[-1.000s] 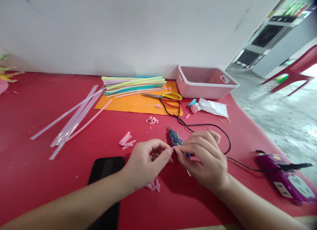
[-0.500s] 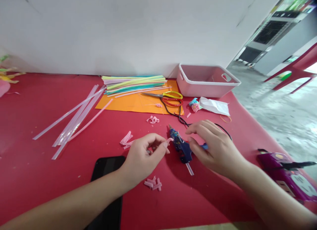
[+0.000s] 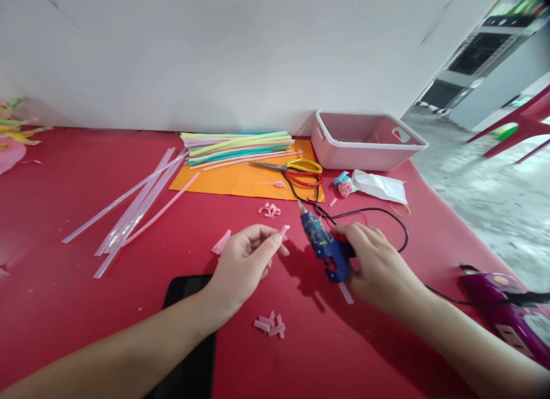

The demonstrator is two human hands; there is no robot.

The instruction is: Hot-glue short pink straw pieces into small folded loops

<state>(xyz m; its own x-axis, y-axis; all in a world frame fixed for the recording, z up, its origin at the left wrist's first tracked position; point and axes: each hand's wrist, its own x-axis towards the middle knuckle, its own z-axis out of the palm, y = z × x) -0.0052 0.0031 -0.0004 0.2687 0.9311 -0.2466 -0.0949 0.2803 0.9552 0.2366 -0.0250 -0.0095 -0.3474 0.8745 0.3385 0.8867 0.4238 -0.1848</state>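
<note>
Between the thumb and fingertips of my left hand [image 3: 251,258] is a small pink strip [image 3: 285,230], its end sticking up. My right hand [image 3: 373,258] is wrapped round the handle of a blue hot glue gun [image 3: 324,244], lifted off the red table, nozzle pointing away and to the left. A clear glue stick [image 3: 345,293] pokes out of its back end. Short pink pieces [image 3: 270,324] lie in a pile in front of me. Curled pink pieces [image 3: 269,210] rest beyond my left hand, and longer pink strips [image 3: 222,242] are partly hidden behind it.
Scissors [image 3: 301,168] and a bundle of coloured strips [image 3: 238,147] lie on orange card [image 3: 223,184]. A pink basket [image 3: 365,152] stands behind. Clear sticks [image 3: 141,210] are at left, a black phone [image 3: 189,353] under my left forearm, a purple power strip [image 3: 507,313] at right.
My right hand has taken hold of the glue gun and raised it from the table. My left hand still pinches the pink strip, now tipped more upward.
</note>
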